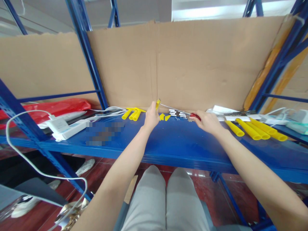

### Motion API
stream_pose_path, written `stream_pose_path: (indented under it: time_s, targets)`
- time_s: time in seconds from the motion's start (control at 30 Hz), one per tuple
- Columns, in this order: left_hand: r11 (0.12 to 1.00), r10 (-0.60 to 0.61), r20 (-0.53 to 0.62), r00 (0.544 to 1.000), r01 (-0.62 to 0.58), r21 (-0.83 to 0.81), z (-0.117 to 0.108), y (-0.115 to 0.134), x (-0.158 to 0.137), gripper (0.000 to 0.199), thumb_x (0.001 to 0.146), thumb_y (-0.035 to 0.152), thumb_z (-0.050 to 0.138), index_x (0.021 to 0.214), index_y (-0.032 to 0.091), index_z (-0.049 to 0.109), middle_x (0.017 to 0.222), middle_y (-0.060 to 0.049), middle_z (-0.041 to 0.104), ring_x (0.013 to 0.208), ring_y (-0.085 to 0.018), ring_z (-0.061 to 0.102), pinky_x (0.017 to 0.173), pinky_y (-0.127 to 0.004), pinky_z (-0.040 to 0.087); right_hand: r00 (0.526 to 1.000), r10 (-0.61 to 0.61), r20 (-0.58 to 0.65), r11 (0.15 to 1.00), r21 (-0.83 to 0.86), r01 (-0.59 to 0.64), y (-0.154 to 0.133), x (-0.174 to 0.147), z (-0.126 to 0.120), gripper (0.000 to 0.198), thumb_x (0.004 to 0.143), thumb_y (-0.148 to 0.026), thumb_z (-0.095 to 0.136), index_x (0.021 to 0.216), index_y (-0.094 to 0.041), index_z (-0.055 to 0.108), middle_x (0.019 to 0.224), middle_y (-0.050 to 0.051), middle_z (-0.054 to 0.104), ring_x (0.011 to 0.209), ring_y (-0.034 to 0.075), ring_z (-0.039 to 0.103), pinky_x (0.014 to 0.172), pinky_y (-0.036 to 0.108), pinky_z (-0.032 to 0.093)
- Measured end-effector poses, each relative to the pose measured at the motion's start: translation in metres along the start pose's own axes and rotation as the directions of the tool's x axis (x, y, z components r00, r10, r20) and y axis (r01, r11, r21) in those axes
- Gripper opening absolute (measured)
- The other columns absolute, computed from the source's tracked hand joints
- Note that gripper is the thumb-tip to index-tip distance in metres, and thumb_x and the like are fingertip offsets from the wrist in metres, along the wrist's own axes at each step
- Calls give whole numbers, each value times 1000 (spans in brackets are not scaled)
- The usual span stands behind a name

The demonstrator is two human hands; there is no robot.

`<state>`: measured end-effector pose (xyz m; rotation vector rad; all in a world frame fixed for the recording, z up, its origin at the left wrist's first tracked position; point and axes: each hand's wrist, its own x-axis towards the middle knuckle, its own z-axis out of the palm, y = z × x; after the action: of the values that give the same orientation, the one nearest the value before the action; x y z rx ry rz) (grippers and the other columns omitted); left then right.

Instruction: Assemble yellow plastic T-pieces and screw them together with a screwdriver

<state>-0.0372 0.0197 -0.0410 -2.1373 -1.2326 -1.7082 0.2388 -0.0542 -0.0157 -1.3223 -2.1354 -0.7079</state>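
Observation:
My left hand (151, 116) is closed around a small yellow plastic piece (158, 104) whose upper end sticks out above the fingers. In my right hand (209, 122) is a screwdriver (195, 116) with a red handle, held sideways. Its long metal shaft points left, and the tip is near the yellow piece; whether they touch I cannot tell. Between my hands lie small yellow parts (165, 117) and a group of short white and dark strips (178, 113). Yellow tubes with a crosspiece (132, 114) rest left of my left hand.
Several yellow tubes (255, 129) lie at the right on the blue shelf (178, 144). A white power strip (72, 130) with a plugged-in charger (57, 123) and a red bag (60, 107) are at the left. Cardboard (192, 64) stands behind, between blue posts (89, 54).

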Motion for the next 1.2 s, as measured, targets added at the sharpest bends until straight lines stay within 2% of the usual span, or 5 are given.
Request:
stream_pose_path:
  time_s: [0.13,0.23,0.53,0.9,1.2]
  targets:
    - [1000,9,-4,1000,-9,-6,0,0,0,38,81,6,49,116,20,49,105,-12,67,103,-27,66,93,-41,50,999,-7,36,997,72,5,1,1,1,30,97,-40,42,103,-20,63,96,14,75,82,28,69,64,32,43]
    - [1000,-16,27,999,16,12,0,1,0,37,81,7,49,116,19,49,105,-12,67,102,-28,66,92,-42,50,999,24,30,994,104,-27,4,1,4,26,92,-43,51,103,-21,59,87,11,74,74,27,68,60,30,41]
    - [999,11,16,1000,-11,32,0,2,0,36,80,7,47,114,19,49,99,-10,67,98,-26,66,87,-38,51,1000,30,-5,999,-43,-30,3,0,0,27,94,-40,45,101,-20,62,86,13,73,76,28,68,60,31,38]
    - [999,38,-33,999,-38,0,1,0,-1,34,82,9,49,115,20,51,100,-9,67,97,-25,67,87,-38,52,1000,24,-5,997,67,-24,8,1,4,28,92,-44,49,105,-21,58,85,10,73,72,27,67,58,31,42]
    - [1000,17,-25,1000,-17,15,0,3,-1,36,81,6,49,114,20,52,100,-9,67,98,-26,67,89,-39,52,1000,-1,-3,1000,3,1,2,0,-1,30,96,-40,42,101,-20,64,93,13,74,81,27,69,63,32,41]
